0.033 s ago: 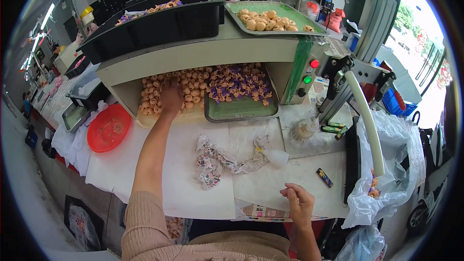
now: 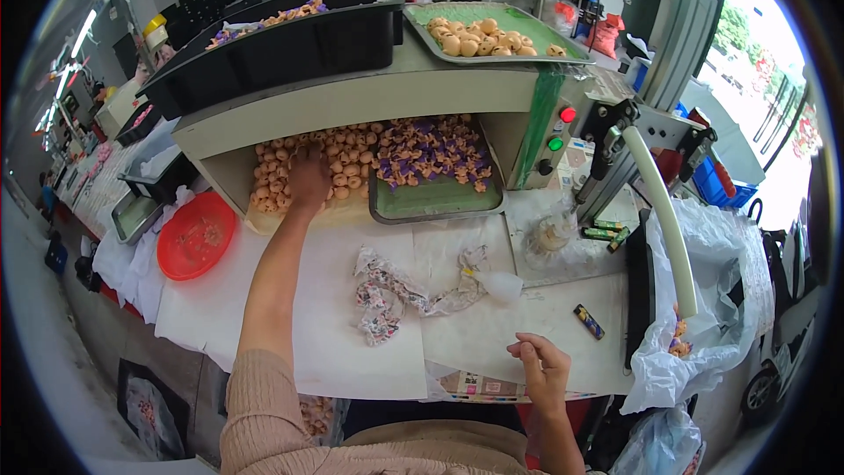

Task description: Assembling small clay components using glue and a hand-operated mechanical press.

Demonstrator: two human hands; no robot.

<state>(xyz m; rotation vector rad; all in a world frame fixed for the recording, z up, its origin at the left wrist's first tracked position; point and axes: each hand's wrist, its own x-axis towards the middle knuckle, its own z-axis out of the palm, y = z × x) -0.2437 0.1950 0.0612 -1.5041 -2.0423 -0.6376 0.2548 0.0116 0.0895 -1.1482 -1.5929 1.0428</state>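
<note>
The small, round, peach-coloured heads with dark marks (image 2: 353, 157) lie in a loose heap inside the open-fronted, off-white housing (image 2: 352, 98), toward the back edge of the white-covered table (image 2: 352, 374), left of its middle. The left hand (image 2: 309, 178) reaches into this heap, its fingers down among the heads; how far they close, and whether they grip one, cannot be told.

Each head looks light, smooth and fairly firm, perhaps moulded plastic or rubber, apt to roll rather than break; the rounded sides seem the best place for thumb and fingertips.

Just right of the heap, a green-lined metal tray (image 2: 435, 204) carries curly purple-and-peach pieces (image 2: 431, 149) along its back and right edges. Nearer the table's middle lie a crumpled, flower-patterned cloth (image 2: 382, 299) and a translucent white plastic bulb (image 2: 501, 287).

The right hand (image 2: 545, 368) hangs near the table's front edge, right of centre, half open with fingers loosely curled, nothing visible in it. Beyond it, toward the right edge, lies a dark printed tube (image 2: 589, 322). A round red plastic basin (image 2: 198, 233) sits by the left edge. Lettering on the tube is too small to read
</note>
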